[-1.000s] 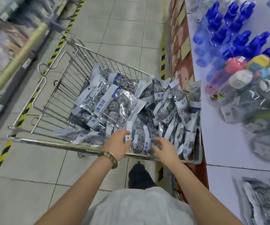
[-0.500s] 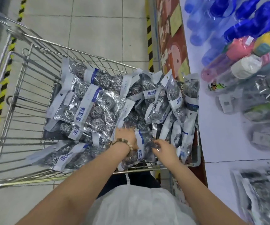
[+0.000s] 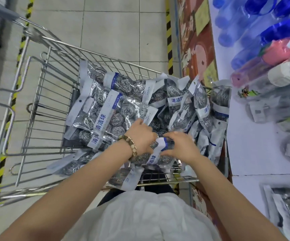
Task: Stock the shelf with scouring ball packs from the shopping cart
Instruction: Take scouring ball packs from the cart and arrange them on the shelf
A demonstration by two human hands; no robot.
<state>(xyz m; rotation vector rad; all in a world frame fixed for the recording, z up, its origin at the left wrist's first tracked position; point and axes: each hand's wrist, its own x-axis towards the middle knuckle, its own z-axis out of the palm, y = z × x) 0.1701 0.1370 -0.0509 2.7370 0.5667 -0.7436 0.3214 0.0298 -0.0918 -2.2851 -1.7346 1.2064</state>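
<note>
scouring ball packs [image 3: 116,108] crowd the cart [image 3: 36,101]; left hand [image 3: 141,136], right hand [image 3: 180,146] grip one.

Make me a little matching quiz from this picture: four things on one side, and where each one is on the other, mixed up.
Things:
1. beaded bracelet
2. blue bottles
3. striped tape
4. scouring ball pack with the white and blue label

Places:
A. on the floor tiles along the shelf base
B. gripped by the left hand and right hand, in the shopping cart
C. around the left wrist
D. on the white shelf

Pairs: 1-C, 2-D, 3-A, 4-B
</note>
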